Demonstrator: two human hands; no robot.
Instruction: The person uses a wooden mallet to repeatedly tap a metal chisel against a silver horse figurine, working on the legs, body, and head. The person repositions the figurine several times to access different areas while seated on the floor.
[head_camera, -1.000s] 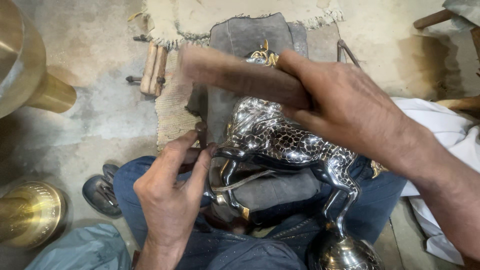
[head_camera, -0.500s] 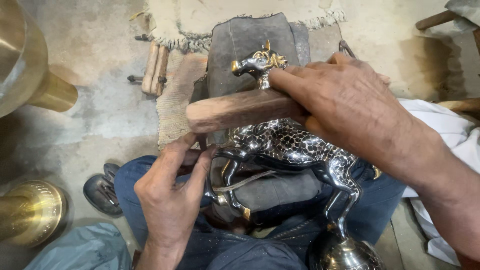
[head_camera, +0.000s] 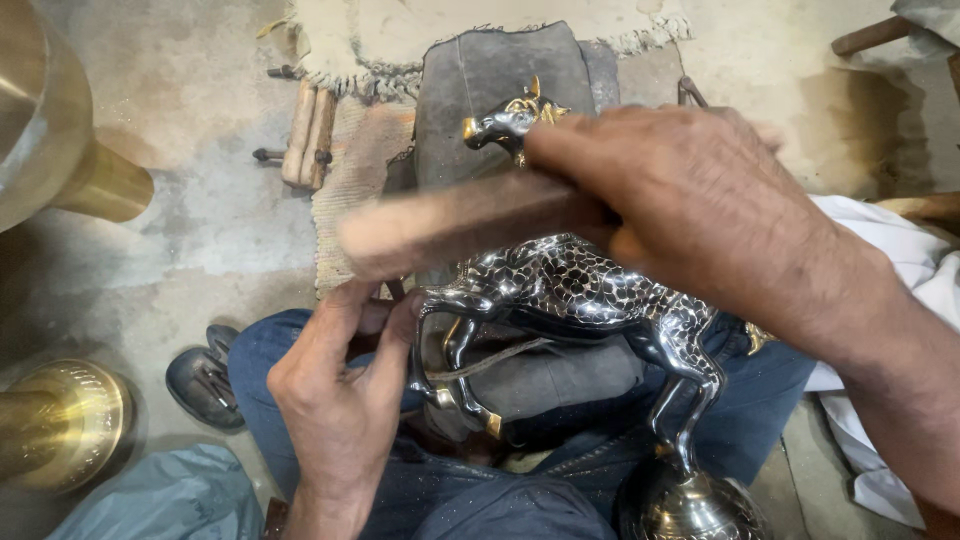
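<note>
Head view: right hand (head_camera: 700, 210) grips a blurred wooden block (head_camera: 470, 225) over the silver horse figure (head_camera: 590, 290) — left hand (head_camera: 340, 400) pinches its foreleg, steadying it on the lap.

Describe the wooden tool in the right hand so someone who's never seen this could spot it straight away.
Start at the shiny black and silver patterned animal figure standing on the person's lap. Just above its back, the right hand grips a brown wooden block, blurred in the frame. Unlike the two pale wooden handles lying on the floor farther off, it is darker, thicker and held in the air.
</note>
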